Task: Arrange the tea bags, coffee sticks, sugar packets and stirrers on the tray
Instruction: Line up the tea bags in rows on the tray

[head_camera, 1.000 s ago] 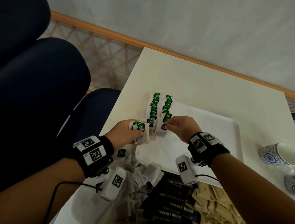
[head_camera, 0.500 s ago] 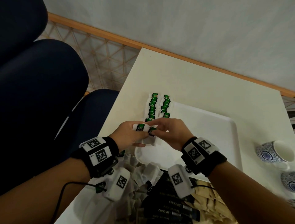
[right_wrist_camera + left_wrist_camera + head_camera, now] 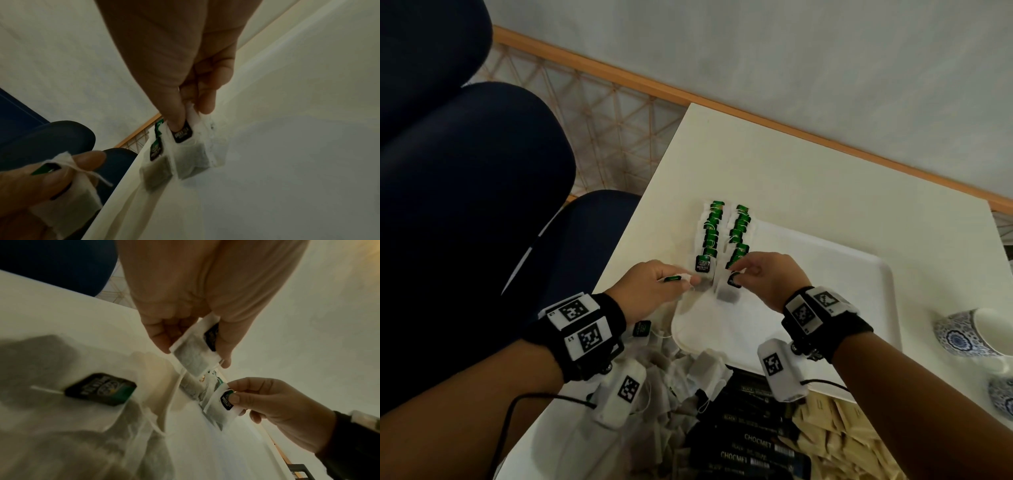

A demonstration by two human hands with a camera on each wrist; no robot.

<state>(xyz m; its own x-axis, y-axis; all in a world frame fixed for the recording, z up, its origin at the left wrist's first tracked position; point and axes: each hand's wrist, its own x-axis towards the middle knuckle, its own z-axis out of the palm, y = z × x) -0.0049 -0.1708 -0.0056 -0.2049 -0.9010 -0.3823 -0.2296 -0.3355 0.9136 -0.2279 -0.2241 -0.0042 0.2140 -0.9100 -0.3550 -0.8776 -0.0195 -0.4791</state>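
Two hands hold tea bags at the near left corner of a white tray [image 3: 873, 274].

The right hand [image 3: 767, 281] pinches one tea bag [image 3: 727, 291] at the near end of two tea bag rows [image 3: 726, 233] along the tray's left edge. The left hand [image 3: 650, 291] pinches another bag [image 3: 195, 353] just beside the tray. The tray's right part lies bare.

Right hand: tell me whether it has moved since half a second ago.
Yes. The right hand has pulled back from the left hand to the near end of the right-hand tea-bag row, pinching a tea bag over the tray.
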